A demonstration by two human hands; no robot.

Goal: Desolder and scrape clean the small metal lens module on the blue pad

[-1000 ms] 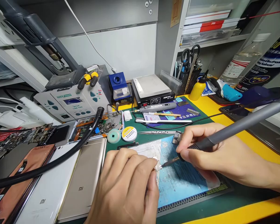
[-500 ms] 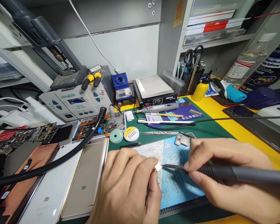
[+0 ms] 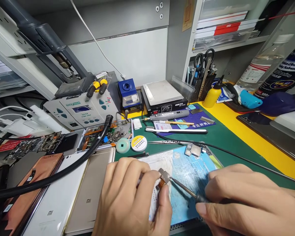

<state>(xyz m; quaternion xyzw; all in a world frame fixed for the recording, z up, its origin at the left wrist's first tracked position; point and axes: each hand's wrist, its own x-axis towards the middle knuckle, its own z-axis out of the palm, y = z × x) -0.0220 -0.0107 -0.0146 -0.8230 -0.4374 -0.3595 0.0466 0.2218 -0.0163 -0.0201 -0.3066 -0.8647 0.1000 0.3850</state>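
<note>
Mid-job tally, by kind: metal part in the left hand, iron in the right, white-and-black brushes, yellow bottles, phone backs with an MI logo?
Metal part in left hand: 1
Soldering iron in right hand: 1
White-and-black brush: 1
Yellow bottle: 1
MI phones, white phone and gold phone: 2
Total: 6
</note>
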